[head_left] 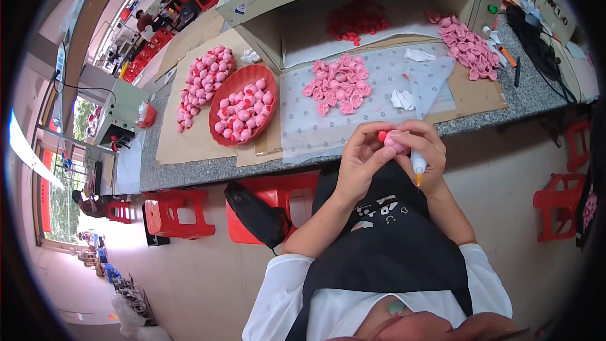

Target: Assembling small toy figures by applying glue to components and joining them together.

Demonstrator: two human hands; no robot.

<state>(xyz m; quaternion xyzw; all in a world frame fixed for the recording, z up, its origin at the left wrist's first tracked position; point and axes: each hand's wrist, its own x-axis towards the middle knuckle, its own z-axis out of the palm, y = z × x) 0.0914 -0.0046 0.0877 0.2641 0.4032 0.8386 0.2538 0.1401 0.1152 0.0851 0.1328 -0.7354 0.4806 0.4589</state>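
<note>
Over the table's front edge, my left hand (pixel 361 161) and my right hand (pixel 429 148) meet, fingers closed. Between their fingertips is a small pink rounded piece (pixel 398 143) with a red bit (pixel 382 136) against it; the fingers hide part of both. A white dropper bottle (pixel 418 161) with an amber needle tip is tucked in my right hand, tip pointing down. Just beyond the hands, a cluster of pink petal-shaped pieces (pixel 339 85) lies on patterned white paper (pixel 303 129).
Left of the paper are a red bowl (pixel 216 127) of pink balls and a loose pile of pink balls (pixel 201 82). Small red pieces (pixel 356 19) lie inside a metal box (pixel 268 47). More pink petal pieces (pixel 470 50) sit far right, near a black pen (pixel 517 72). Red stools (pixel 180 213) stand below.
</note>
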